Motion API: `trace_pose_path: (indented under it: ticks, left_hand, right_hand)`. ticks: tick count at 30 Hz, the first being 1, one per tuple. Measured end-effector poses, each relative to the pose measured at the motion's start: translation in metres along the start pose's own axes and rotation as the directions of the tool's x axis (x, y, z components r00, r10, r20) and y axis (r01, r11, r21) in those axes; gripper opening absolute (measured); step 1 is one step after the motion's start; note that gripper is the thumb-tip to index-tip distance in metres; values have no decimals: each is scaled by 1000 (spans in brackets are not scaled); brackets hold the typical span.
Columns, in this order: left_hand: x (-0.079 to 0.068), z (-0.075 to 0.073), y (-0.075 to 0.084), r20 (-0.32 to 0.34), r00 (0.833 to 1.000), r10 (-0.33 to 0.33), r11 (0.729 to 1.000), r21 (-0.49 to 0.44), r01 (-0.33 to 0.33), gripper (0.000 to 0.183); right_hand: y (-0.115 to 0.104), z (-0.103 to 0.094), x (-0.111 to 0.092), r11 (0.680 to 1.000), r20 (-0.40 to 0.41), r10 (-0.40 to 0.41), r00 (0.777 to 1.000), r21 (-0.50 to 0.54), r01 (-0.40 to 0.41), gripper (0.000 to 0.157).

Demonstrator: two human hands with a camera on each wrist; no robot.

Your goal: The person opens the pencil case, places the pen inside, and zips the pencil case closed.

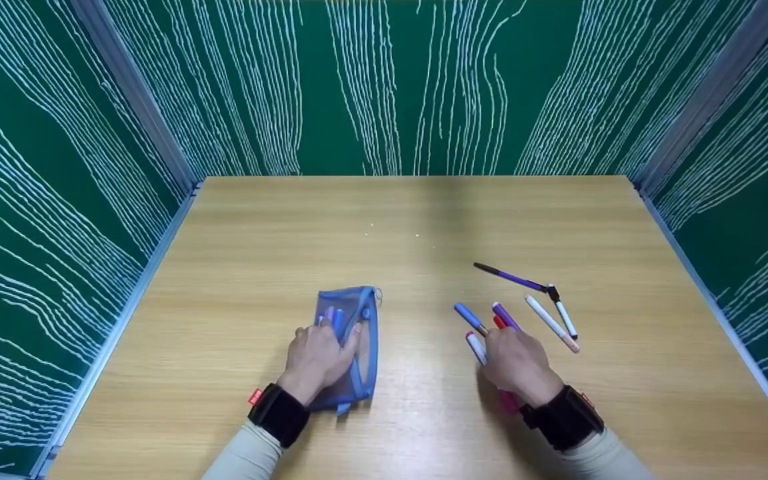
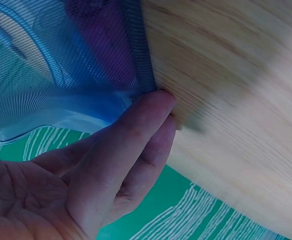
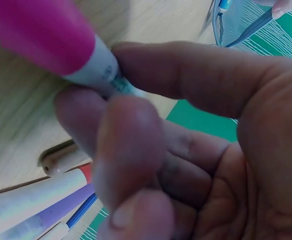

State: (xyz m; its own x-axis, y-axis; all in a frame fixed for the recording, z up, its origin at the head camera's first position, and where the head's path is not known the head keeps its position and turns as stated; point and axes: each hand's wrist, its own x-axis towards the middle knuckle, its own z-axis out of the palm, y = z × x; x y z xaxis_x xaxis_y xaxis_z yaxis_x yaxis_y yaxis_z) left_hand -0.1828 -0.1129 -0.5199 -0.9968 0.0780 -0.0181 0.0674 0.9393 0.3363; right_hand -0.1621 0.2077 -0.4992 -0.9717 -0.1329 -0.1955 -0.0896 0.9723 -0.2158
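My left hand (image 1: 321, 357) grips a blue mesh zip pouch (image 1: 369, 353) on the table. In the left wrist view, its fingers hold the edge of the mesh (image 2: 91, 95). Some blue and purple pens (image 1: 331, 317) show at the pouch's far end. Over loose pens to the right, my right hand (image 1: 517, 360) pinches a white marker with a pink cap (image 3: 51, 35) between thumb and fingers. Near those fingers lie a blue pen (image 1: 469, 317), a purple-ended marker (image 1: 505, 316) and a white marker with a pinkish-red end (image 1: 476, 347); the hand partly covers them.
Right of my right hand lies a white marker with a pale pink end (image 1: 552, 323). Beyond it are a purple and black pen (image 1: 511, 275) and a white pen with a black cap (image 1: 563, 313). Green panels with white lines (image 1: 451, 87) enclose the wooden tabletop (image 1: 291, 233).
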Motion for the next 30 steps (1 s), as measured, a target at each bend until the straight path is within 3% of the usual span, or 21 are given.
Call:
trace_pose_path:
  ticks: [8,14,21,24,30]
  left_hand:
    - [0,-1,0,16,1000,-15,1000,4,15,81]
    - [0,0,1,17,1000,-19,1000,-10,19,81]
    - [-1,1,1,-10,1000,1,1000,8,-1,80]
    - [-1,1,0,-23,1000,13,1000,21,-13,78]
    - [-1,0,0,-18,1000,9,1000,6,-9,78]
  right_hand:
    - [-10,1,3,993,-117,5,993,118,9,22]
    - [-24,3,6,983,-152,17,988,185,11,32]
    - [-38,11,12,954,-249,-28,968,283,100,40]
    - [-45,14,16,938,-267,-29,963,327,119,37]
    - [-59,19,23,901,-243,-19,970,417,122,15]
